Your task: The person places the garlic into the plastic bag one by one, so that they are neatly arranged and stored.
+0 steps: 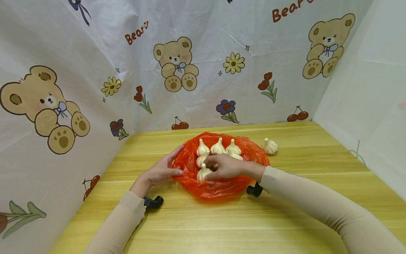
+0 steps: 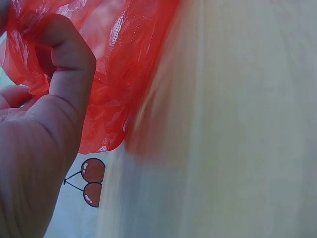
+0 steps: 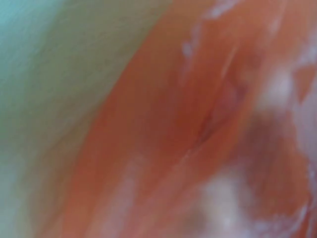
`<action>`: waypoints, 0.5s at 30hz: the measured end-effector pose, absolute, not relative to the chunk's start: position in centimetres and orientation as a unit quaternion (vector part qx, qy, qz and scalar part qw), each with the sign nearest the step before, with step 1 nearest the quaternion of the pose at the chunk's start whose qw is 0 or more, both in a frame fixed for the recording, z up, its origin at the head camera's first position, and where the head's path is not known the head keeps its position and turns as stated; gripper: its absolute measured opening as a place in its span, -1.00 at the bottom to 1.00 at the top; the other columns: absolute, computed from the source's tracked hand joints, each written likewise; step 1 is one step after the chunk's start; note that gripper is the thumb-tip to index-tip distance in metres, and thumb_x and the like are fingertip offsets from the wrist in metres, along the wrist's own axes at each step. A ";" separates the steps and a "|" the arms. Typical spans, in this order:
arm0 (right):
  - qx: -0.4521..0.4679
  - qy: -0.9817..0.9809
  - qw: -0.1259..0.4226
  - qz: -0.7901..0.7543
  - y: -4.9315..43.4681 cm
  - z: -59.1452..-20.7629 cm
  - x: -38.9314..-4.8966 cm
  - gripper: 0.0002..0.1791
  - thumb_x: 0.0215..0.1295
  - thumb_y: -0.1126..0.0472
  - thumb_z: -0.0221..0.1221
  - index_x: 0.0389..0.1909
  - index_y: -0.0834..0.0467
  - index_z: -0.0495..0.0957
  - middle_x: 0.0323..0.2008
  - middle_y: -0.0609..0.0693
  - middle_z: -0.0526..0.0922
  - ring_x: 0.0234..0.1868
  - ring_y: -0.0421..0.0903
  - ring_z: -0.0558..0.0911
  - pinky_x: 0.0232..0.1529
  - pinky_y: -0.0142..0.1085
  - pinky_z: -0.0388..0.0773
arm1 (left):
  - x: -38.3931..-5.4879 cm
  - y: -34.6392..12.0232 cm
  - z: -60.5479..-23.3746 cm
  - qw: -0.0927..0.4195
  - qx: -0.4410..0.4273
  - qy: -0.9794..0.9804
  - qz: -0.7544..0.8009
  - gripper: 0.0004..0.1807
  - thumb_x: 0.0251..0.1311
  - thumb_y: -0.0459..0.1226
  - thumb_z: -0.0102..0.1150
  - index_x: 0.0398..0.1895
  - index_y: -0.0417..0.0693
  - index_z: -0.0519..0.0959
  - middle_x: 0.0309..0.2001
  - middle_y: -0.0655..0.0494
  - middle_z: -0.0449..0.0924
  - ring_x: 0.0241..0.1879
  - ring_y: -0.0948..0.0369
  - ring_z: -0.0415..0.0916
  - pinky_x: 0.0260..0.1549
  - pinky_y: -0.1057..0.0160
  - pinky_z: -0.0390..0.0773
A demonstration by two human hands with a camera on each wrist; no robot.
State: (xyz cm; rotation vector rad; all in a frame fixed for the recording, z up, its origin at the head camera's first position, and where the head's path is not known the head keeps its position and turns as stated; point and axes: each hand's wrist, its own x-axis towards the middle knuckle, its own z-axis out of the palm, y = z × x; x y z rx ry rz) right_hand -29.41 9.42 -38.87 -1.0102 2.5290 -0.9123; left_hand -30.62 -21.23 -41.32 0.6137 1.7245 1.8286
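Note:
A red plastic bag lies spread open on the wooden table, with several pale garlic bulbs standing inside it. At the bag's left rim, my left hand pinches the thin plastic between thumb and fingers; the left wrist view shows the bent thumb against the red film. My right hand reaches in over the bag's right side. Its curled fingers and thumb grip a garlic bulb near the front of the group, partly covered by the hand. The right wrist view is blurred and shows mostly red plastic.
One more garlic bulb lies on the table, just outside the bag at the back right. A cloth printed with bears hangs behind the table and along its left side. A thin cord shows at the right wall.

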 end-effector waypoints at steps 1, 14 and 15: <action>-0.350 0.872 0.132 -0.315 9.4 -38.9 -29.4 -0.61 0.27 -0.06 0.42 0.05 -0.05 0.61 -0.02 -0.18 0.68 0.03 -0.17 0.63 0.17 -0.16 0.63 | -30.6 -21.2 -41.3 0.273 0.229 0.641 0.680 0.20 0.22 -0.54 0.30 0.70 0.38 -0.19 0.70 0.15 -0.29 0.39 0.05 0.32 0.05 0.11 0.71; -0.321 0.847 0.156 -0.393 9.8 -38.7 -29.3 -0.76 0.37 0.14 0.35 -0.01 0.10 0.63 -0.07 0.00 0.71 -0.38 -0.09 0.72 -0.30 -0.27 0.73 | -30.5 -21.2 -41.3 0.274 0.232 0.635 0.684 0.22 0.20 -0.53 0.34 0.70 0.34 -0.21 0.69 0.13 -0.30 0.16 0.17 0.48 -0.07 0.22 0.74; -0.321 0.846 0.158 -0.395 9.9 -38.6 -29.3 -0.76 0.37 0.15 0.35 -0.02 0.11 0.63 -0.08 0.01 0.71 -0.40 -0.08 0.72 -0.31 -0.27 0.74 | -30.5 -21.2 -41.3 0.274 0.232 0.636 0.683 0.22 0.20 -0.54 0.33 0.70 0.33 -0.21 0.69 0.12 -0.30 0.16 0.16 0.48 -0.06 0.22 0.74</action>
